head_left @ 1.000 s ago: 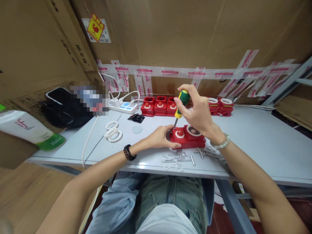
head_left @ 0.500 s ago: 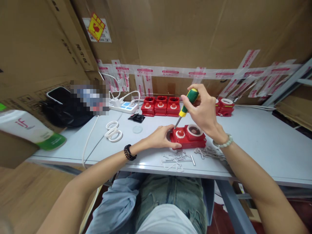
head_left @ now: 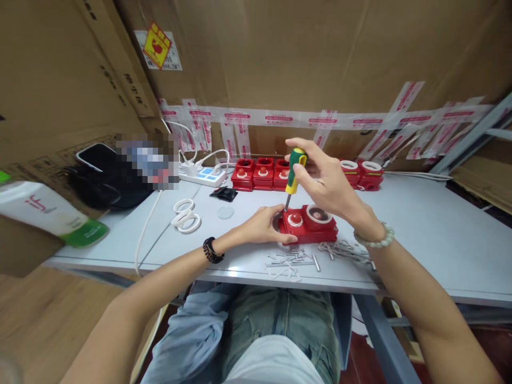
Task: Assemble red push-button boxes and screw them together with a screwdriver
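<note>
A red housing [head_left: 316, 233] with a domed red button and a white-ringed round opening lies on the white table near its front edge. My left hand [head_left: 262, 225] grips its left end between thumb and fingers. In my right hand [head_left: 322, 173] is a green and yellow screwdriver [head_left: 296, 166], held nearly upright. The screwdriver's tip meets the housing's far left corner; whether a screw sits under it is too small to tell. Loose silver screws [head_left: 294, 258] lie just in front of the housing.
Several similar red housings [head_left: 263, 178] stand along the back. Left of my hand lie white rings [head_left: 186, 220], a clear disc [head_left: 225, 212] and a black packet [head_left: 224, 193]. A power strip [head_left: 206, 174] with cables sits behind. Whitish cords [head_left: 348, 250] lie at right, a tube [head_left: 52, 212] far left.
The screwdriver has swung from a rightward lean to almost upright, its tip staying at the same corner. My right hand has shifted left with it. My left hand holds still.
</note>
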A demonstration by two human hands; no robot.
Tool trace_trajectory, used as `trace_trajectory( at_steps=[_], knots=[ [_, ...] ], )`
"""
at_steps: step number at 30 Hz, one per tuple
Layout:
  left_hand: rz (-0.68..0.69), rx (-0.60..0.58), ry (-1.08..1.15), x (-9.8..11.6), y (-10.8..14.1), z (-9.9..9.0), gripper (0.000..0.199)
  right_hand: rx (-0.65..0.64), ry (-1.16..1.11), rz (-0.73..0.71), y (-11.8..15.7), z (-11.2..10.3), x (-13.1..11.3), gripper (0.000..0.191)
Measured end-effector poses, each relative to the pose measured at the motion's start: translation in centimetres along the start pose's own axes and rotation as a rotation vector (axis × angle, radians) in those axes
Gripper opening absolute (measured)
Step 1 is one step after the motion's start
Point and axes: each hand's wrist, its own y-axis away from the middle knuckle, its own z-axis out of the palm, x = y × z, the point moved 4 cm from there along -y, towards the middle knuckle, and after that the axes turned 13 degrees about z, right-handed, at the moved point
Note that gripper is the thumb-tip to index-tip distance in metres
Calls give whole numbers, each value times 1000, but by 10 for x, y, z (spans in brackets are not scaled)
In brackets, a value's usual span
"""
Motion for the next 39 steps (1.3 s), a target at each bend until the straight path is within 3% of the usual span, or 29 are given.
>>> trace_trajectory(
  at_steps=[6, 8, 13, 15, 20, 22, 27, 33, 35, 39],
  knots=[
    [-7, -2, -79, -1, -1, 0, 48, 290, 221, 7, -3, 0, 12, 31],
    [-2, -1, -97, -1, -1, 1, 48, 262, 211, -13, -3, 1, 13, 31],
    [5, -7, -75, -1, -1, 1, 49, -12, -84, -3, -1, 2, 12, 40],
    [1, 2, -66, -1, 0, 1, 48, 11, -80, 7, 1, 5, 11, 37],
    [0, 16, -12, 0, -1, 1, 48, 237, 149, -43, 8, 13, 3, 33],
    [6, 16, -7, 0, -1, 1, 49, 204, 164, -63, 10, 14, 0, 36],
    [11, 11, 1, 0, -1, 1, 51, -69, -30, -28, 11, 13, 3, 51],
    [-11, 14, -42, 0, -1, 1, 47, 227, 219, -7, 10, 12, 10, 42],
    [-13, 9, -64, -2, -1, 1, 47, 203, 199, -2, 10, 14, 14, 43],
    [14, 9, -62, -2, -1, 1, 49, 41, -77, -19, 13, 14, 20, 53]
  ],
)
